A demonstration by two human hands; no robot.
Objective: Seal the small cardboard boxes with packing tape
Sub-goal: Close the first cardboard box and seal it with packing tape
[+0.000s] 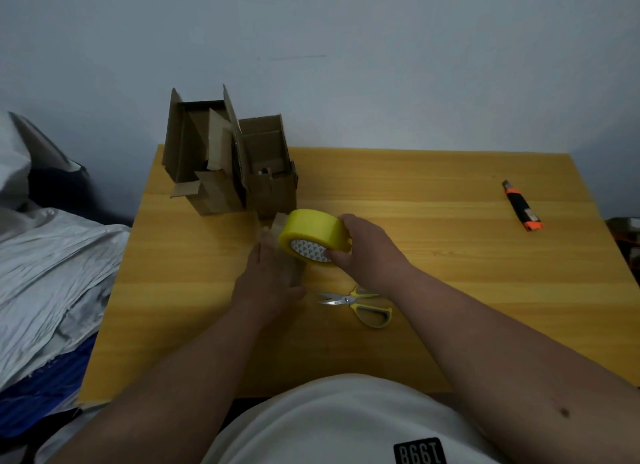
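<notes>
Closest in is a white t-shirt (332,422), soft cotton look, with a black patch at the hem. Both bare forearms reach out from it over a yellow wood-grain table (450,283), smooth laminate with a straight near edge.

Just past that, yellow-and-grey handled scissors (360,306) lie flat with shiny steel blades closed, pointing toward 9 o'clock, right beside the right wrist.

The left hand (266,280) lies flat with fingers straight, pressing down on a small cardboard box (292,255) at the table's middle. The box is mostly hidden and blurry, just a dull brown top and one corner showing.

The right hand (367,248) grips a roll of yellow packing tape (313,235), thumb curled at the patterned core, fingers round the back. The roll is glossy, chunky, round, and sits tilted against the box's 2 o'clock side.

At 11 o'clock, two taller corrugated cartons stand touching each other: the larger carton (201,158) with flaps up and loose cardboard pieces inside, and the narrower carton (270,165) next to it.

Way over at 2 o'clock, well apart from everything, an orange-and-black utility knife (521,205) lies near the right edge. Lots of bare tabletop between it and the hands.

Off the left edge there's crinkly grey plastic sheeting (52,276) heaped up. A plain pale wall (381,47) backs the far edge.
</notes>
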